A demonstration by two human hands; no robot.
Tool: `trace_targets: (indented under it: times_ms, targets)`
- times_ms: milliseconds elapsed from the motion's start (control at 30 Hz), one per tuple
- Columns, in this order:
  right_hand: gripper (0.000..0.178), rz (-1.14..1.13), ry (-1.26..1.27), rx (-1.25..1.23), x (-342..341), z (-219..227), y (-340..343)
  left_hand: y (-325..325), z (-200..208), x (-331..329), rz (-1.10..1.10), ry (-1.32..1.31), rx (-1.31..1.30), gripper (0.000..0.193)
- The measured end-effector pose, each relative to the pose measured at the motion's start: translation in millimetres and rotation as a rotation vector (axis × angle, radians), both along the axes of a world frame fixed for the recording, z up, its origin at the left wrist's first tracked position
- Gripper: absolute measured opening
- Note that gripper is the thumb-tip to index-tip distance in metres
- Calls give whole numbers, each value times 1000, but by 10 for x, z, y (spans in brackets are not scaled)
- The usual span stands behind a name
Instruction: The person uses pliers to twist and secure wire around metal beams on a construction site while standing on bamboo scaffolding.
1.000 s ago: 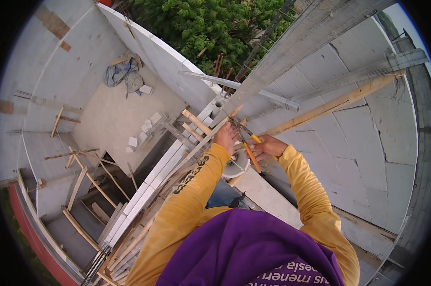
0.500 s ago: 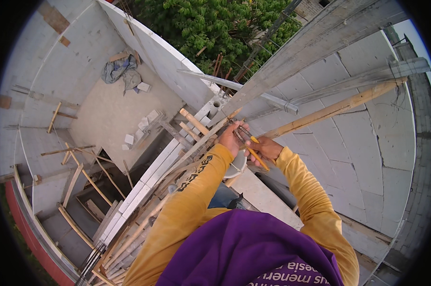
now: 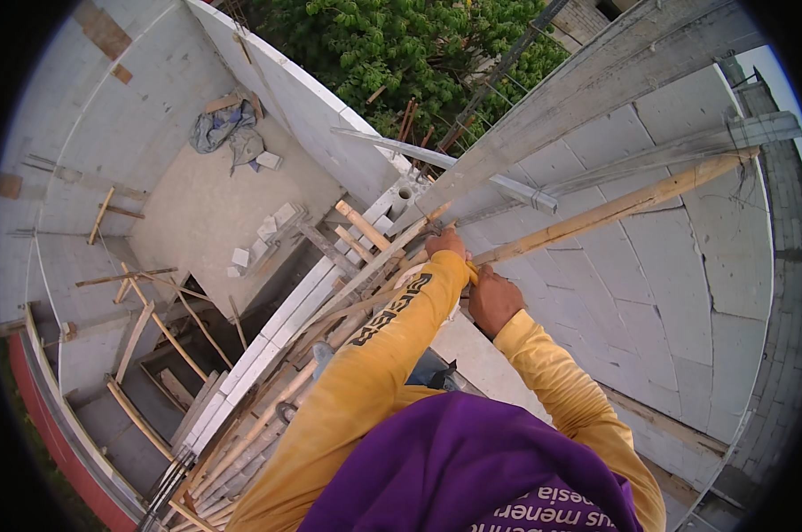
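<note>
My right hand (image 3: 496, 298) is closed around the yellow handles of a pair of pliers (image 3: 473, 269). Their dark jaws are hidden behind my left hand and sleeve. Just beyond, my left hand (image 3: 445, 242) is curled with its back to me, by the near end of a wooden pole (image 3: 609, 211) and the tip of a wooden board (image 3: 436, 211). What its fingers pinch, if anything, is out of sight. My left forearm crosses in front of the pliers.
A grey block wall (image 3: 632, 293) rises on the right, with a long grey plank (image 3: 587, 106) along it. Poles and boards (image 3: 268, 417) lie below my left arm. Further left, a lower floor (image 3: 232, 204) holds white blocks (image 3: 268, 232) and a crumpled sheet (image 3: 224, 129).
My left forearm has swung right and now covers most of the pliers. The handles, spread apart before, are gathered in my right hand, which has turned back-up.
</note>
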State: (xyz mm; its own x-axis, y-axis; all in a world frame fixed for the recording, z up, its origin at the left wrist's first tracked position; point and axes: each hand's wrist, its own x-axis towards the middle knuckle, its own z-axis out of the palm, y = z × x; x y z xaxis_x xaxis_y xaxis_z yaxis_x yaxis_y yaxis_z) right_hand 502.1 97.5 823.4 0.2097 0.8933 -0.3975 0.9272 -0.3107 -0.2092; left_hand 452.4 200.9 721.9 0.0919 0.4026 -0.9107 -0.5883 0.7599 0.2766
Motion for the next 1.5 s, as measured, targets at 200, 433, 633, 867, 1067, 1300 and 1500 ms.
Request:
trace_targets:
  times_ms: [200,433,633,867,1067,1300,1500]
  targets:
    - [42,-147,552,-215,291,-281,67,-85,64,-218,-170,-195,74,30]
    - [48,-799,1590,-573,318,-355,-69,-182,131,-321,-81,-679,99,36]
    - [47,-389,685,-311,186,-87,-52,-137,132,-169,-143,-343,40,35]
    - [34,-21,139,87,75,-407,-232,-117,0,2,-318,52,77,36]
    - [39,-727,1140,-420,181,-169,-113,-203,93,-385,-227,-461,118,36]
    - [40,-932,1580,-452,49,-268,-213,-233,-41,-480,-123,-754,213,32]
    - [39,-967,1739,-385,-170,-514,-349,-239,-13,-530,-246,-555,183,30]
